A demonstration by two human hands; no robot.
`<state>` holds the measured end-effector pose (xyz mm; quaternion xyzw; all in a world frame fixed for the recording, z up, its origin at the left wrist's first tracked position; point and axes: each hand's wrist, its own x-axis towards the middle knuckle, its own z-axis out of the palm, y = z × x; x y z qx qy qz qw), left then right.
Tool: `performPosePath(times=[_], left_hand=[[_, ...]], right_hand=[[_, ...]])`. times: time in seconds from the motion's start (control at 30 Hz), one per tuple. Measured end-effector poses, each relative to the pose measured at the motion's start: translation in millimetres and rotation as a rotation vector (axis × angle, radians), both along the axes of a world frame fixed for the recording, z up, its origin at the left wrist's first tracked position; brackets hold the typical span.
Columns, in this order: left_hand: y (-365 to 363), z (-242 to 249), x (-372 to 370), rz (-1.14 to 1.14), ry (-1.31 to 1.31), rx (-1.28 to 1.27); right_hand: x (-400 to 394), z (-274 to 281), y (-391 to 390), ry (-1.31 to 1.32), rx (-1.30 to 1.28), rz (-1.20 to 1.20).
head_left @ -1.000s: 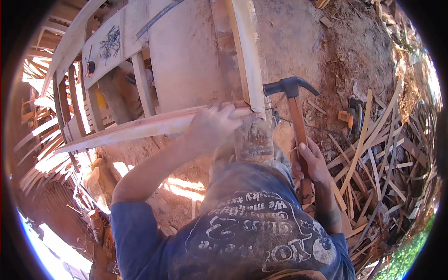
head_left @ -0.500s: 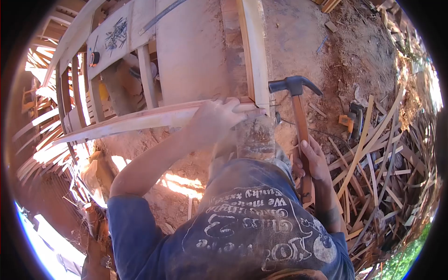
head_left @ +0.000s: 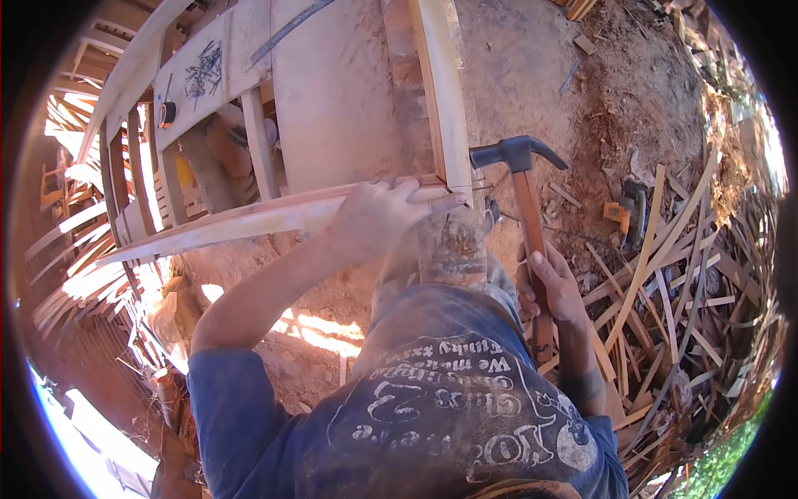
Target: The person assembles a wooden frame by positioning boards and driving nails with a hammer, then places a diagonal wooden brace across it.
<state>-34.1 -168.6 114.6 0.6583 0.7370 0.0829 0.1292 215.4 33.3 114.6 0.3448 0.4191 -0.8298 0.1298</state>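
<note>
My right hand (head_left: 555,283) is wrapped around the wooden handle of a claw hammer (head_left: 530,212). The hammer's dark head lies right beside the corner where two wooden pieces meet. A thin nail (head_left: 477,190) seems to stick out there, just below the head. My left hand (head_left: 378,218) grips the long curved wooden piece (head_left: 249,218) near that corner, fingers over its top edge. The other piece, a straight wooden board (head_left: 440,91), runs away from me. Under the joint is a worn wooden block or beam (head_left: 453,249).
At the left, a slatted wooden frame with a board top (head_left: 241,50) carries a pile of nails (head_left: 204,71) and a tape measure (head_left: 167,114). Scrap strips (head_left: 665,291) heap on the right, near an orange-and-black power tool (head_left: 619,214). Dusty ground (head_left: 532,75) lies ahead.
The wooden corner, my hands and the hammer have shifted slightly left in view. Both grips stay the same, and the hammer head remains beside the corner.
</note>
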Motion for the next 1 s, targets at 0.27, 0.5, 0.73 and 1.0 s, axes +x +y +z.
performPosePath(times=[0.27,0.5,0.73,1.0], left_hand=[[-5,-14,3,0.024,0.061,0.036],[-5,-18,5,0.042,0.072,0.077],[-6,-20,8,0.085,0.01,0.079],[-3,-14,10,0.144,-0.056,-0.002]], right_hand=[[0,-2,2,-0.003,-0.065,-0.01],[-3,-4,3,-0.094,-0.033,-0.019],[-6,-2,0,-0.14,-0.088,-0.042],[-6,5,16,-0.164,0.015,-0.052]])
